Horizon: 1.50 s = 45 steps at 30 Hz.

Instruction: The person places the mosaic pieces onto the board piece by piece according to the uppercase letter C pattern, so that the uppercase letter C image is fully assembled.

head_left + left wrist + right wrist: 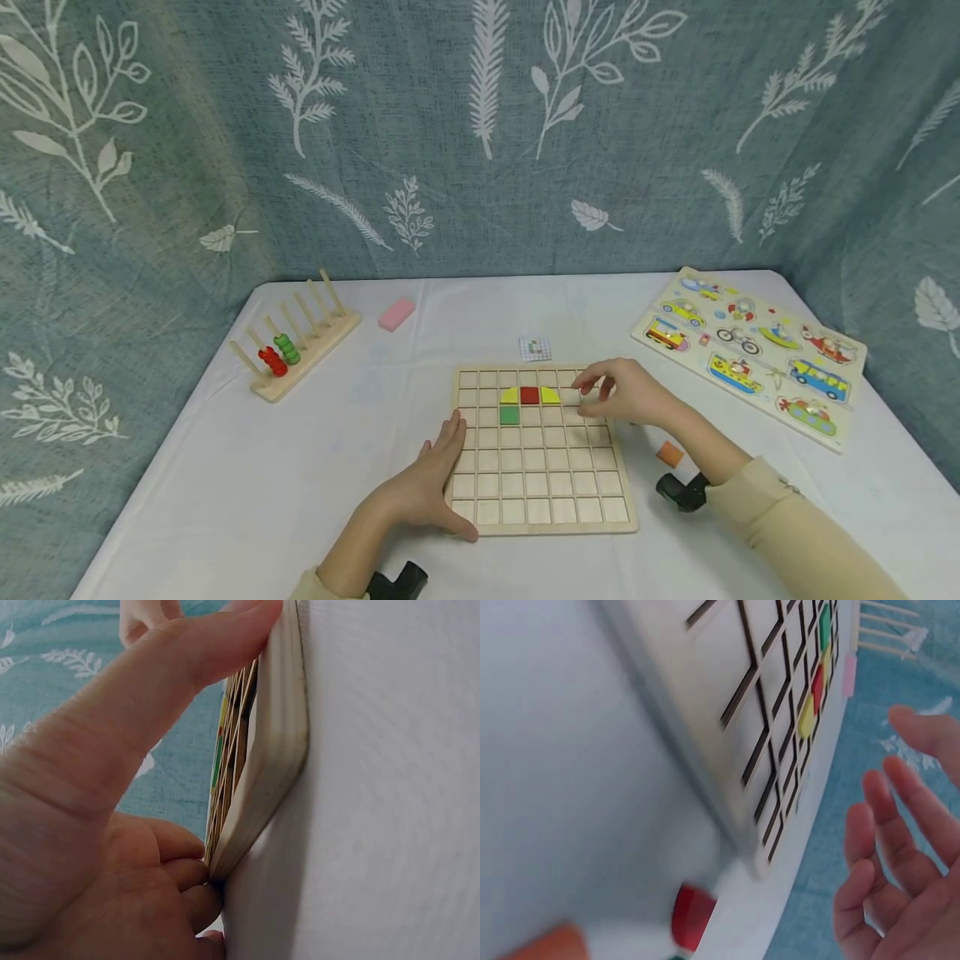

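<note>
Apparently to keep the wooden grid board (558, 528) from sliding, the left hand (427, 487) lies spread along its left edge, thumb at the near corner; I judge it a brace, not a grip. The board rests mid-worktop (300, 475), within reach of both hands. The right hand (632, 395) is over its far right part, thumb and fingers apart, and I see nothing between them. In the second row from the far edge, a red square (529, 395) sits between two yellow quarter-round pieces (550, 396); a green square (509, 414) fills the cell just nearer than the left one. Thin ridges keep them aligned. A small printed card (536, 348) lies just beyond, probably for easy viewing. An orange piece (670, 454) and a red piece (694, 916) lie beside the board's right, likely for handy pick-up.
</note>
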Available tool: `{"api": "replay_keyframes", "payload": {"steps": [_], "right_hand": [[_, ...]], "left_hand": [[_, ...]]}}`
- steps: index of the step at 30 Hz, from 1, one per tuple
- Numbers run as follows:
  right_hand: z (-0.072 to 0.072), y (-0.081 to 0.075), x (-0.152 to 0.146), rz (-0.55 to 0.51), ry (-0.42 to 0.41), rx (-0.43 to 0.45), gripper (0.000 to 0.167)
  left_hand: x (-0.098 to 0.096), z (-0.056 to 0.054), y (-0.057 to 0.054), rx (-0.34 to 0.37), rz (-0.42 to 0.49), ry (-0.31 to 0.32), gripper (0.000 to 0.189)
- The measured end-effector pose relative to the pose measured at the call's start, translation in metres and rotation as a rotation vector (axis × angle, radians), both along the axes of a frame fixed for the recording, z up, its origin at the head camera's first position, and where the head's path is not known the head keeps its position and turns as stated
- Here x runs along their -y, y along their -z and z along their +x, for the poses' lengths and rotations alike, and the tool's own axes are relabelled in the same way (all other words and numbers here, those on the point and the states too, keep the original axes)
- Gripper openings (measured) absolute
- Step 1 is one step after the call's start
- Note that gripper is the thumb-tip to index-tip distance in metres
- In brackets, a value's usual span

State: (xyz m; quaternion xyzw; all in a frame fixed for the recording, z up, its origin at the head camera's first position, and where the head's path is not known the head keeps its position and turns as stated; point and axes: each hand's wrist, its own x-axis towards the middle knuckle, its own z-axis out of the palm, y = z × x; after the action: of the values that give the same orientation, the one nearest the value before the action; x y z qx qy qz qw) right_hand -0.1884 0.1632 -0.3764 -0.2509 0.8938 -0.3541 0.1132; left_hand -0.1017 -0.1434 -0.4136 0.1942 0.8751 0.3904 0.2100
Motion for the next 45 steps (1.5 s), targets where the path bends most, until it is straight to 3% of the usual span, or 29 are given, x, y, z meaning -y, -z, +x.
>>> {"api": "replay_keyframes", "payload": {"steps": [5, 15, 32, 45], "right_hand": [[0.003, -0.001, -0.016, -0.037, -0.002, 0.030, 0.030], [0.009, 0.001, -0.042, -0.036, -0.049, 0.001, 0.032], [0.017, 0.012, -0.077, 0.039, 0.052, -0.065, 0.033], [0.013, 0.019, -0.091, 0.074, 0.094, -0.002, 0.034]], "left_hand": [[0.000, 0.000, 0.001, -0.006, 0.002, 0.011, 0.135], [0.000, 0.001, 0.000, -0.010, 0.009, 0.012, 0.135], [0.000, 0.001, 0.002, -0.014, 0.008, 0.011, 0.135], [0.001, 0.002, 0.004, -0.020, 0.003, 0.016, 0.135]]}}
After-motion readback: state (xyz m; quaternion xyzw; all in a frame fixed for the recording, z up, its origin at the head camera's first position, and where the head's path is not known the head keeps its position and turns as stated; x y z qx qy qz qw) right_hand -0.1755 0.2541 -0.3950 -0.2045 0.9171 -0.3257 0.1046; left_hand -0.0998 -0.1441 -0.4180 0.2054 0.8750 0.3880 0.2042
